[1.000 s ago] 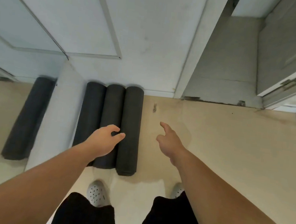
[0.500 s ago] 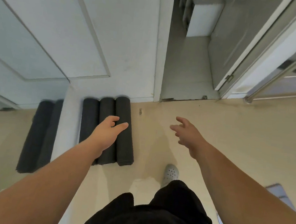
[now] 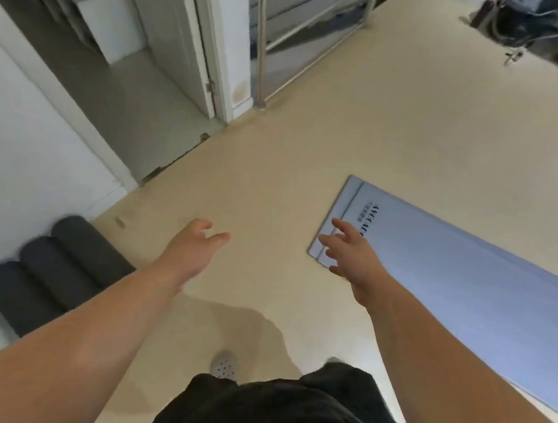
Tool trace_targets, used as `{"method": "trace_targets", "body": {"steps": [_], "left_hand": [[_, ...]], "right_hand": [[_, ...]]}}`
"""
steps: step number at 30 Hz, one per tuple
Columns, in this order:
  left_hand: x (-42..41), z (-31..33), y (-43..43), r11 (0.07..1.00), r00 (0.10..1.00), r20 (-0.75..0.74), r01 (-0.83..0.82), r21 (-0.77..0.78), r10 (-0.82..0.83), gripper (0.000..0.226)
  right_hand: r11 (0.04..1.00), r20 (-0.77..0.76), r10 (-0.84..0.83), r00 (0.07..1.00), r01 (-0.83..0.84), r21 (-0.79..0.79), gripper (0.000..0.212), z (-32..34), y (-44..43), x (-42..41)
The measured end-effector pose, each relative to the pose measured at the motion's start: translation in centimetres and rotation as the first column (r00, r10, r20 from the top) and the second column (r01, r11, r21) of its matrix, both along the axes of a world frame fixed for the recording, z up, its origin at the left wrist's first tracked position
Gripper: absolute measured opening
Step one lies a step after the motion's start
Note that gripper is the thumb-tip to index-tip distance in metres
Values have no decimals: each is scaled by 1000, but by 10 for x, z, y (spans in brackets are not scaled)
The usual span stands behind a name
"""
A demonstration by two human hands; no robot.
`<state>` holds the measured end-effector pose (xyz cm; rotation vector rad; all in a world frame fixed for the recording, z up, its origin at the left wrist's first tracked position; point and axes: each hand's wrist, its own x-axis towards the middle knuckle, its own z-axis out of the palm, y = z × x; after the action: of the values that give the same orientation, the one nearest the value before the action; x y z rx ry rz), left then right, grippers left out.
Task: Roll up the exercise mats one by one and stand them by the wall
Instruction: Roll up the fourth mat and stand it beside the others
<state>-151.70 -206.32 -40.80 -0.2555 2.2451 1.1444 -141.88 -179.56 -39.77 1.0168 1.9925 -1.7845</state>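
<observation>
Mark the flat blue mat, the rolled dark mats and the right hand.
flat blue mat (image 3: 468,300): head view, bare middle of its top face.
rolled dark mats (image 3: 58,270): head view, side of the middle roll.
right hand (image 3: 352,257): head view, back of the hand.

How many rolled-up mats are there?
3, side by side by the wall, lower left: far roll, middle roll, near roll. More may hide beyond the left edge.
</observation>
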Motion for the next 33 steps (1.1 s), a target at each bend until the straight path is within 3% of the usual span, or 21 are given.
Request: {"method": "trace_targets", "body": {"steps": [6, 9, 12, 17, 23, 33], "left_hand": [[89, -16, 182, 965, 965, 17, 262, 2, -262, 75], [159, -33, 288, 931, 930, 43, 366, 3, -366, 67], [230, -46, 389, 886, 884, 57, 464, -13, -463, 76], [324, -28, 531, 825, 824, 28, 566, 11, -566, 61], [398, -39, 680, 788, 785, 86, 615, 9, -613, 56], [461, -98, 965, 754, 721, 235, 649, 101, -652, 59]], "right_hand": [[964, 8, -266, 964, 267, -8, 62, -15, 143, 169], [925, 13, -380, 925, 380, -19, 61, -27, 226, 264], [882, 32, -471, 882, 471, 0, 62, -31, 309, 360], [815, 55, -579, 813, 579, 19, 60, -17, 412, 489], [753, 62, -658, 750, 657, 45, 60, -18, 525, 568], [765, 141, -640, 755, 611, 201, 62, -21, 795, 631]]}}
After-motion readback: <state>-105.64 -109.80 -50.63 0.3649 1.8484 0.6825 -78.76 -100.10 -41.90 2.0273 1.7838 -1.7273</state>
